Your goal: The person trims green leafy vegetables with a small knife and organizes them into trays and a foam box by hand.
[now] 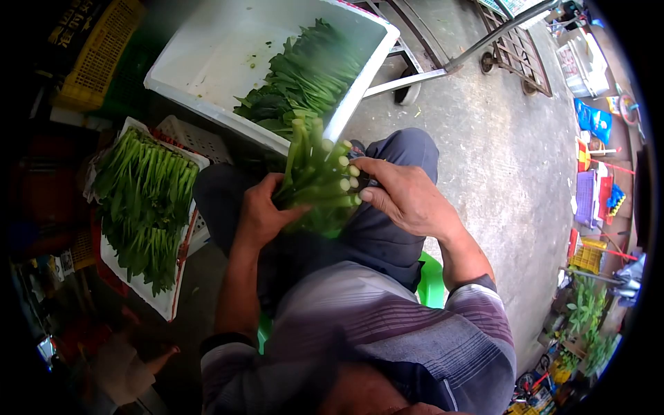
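A bunch of leafy green stalks (311,176), choy sum by its look, is held over my lap, its pale cut ends facing right. My left hand (264,213) is closed around the left side of the bunch. At the cut ends, my right hand (408,200) is bent into a pinch, thumb and forefinger apart by a small gap. Something dark shows in that gap, too little of it to name. Just beyond the bunch, more greens (311,76) lie stacked along the right side of a white foam box (207,55).
At left, a foam tray (173,294) carries rows of greens (142,200). Yellow crates (104,55) stand at the far left. A green stool (431,280) is under me. A metal cart (515,55) stands on the concrete floor (484,159), with crates and plants along the right.
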`<state>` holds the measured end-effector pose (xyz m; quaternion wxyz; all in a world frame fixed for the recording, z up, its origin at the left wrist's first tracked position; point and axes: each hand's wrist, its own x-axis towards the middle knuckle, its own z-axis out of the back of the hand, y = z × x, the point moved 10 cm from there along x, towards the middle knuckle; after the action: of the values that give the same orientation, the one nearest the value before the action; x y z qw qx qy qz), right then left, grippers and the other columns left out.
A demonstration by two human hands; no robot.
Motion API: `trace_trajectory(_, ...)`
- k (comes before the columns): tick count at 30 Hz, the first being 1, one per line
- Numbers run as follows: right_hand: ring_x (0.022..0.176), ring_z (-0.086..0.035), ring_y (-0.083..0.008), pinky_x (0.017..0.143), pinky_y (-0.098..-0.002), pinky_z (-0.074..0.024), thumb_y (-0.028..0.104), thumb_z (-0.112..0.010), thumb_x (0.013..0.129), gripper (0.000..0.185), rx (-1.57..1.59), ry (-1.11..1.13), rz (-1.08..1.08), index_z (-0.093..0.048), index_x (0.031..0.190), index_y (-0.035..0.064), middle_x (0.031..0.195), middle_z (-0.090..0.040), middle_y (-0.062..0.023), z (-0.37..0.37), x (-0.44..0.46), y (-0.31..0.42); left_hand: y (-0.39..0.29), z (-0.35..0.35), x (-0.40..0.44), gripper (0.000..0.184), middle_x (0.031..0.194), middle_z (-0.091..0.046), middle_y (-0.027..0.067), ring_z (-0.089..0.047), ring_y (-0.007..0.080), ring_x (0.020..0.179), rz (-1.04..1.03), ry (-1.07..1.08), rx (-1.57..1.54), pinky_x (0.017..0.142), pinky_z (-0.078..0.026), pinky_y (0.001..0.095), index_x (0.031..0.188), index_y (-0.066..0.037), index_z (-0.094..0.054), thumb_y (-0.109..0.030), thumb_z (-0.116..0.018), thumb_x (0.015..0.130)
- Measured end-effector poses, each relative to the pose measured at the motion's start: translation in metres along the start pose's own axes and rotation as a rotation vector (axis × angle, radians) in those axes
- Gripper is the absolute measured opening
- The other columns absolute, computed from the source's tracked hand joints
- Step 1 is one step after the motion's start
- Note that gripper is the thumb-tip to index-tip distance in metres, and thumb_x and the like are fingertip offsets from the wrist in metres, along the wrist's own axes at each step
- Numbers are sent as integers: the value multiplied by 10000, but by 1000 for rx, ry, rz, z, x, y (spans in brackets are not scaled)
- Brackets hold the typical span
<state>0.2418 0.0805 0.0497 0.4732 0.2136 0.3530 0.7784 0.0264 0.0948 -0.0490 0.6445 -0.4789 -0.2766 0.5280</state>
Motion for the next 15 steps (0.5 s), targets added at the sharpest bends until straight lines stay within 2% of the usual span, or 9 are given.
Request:
trace_trajectory(9, 1001, -679, -453, 827, -510, -546, 216, -654, 996, 394, 25, -6, 77, -581, 1336, 32, 1122, -706, -222, -3, -2, 1, 13, -2, 1, 482, 1021, -759, 103, -702, 135, 942, 5, 10, -73, 843, -561, 307, 1128, 30, -673, -55, -926, 726)
trace_trajectory(12, 997, -680, -454, 828, -509, -547, 217, -653, 996, 400, 30, 21, 79, -578, 1346, 39, 1127, -708, -220, -5, -3, -3, 8, 0, 2, 505, 973, -769, 156, -742, 176, 878, -73, -17, -80, 779, -588, 335, 1106, 41, -679, -144, -949, 720)
trace_trajectory(15, 983, -682, -457, 827, -510, -547, 226, -650, 999, 421, 59, 17, 62, -562, 1365, 37, 1123, -710, -220, -5, -5, -1, 5, 3, 2, 507, 973, -768, 157, -746, 183, 878, -87, -15, -15, 778, -588, 336, 1107, 39, -678, -143, -949, 720)
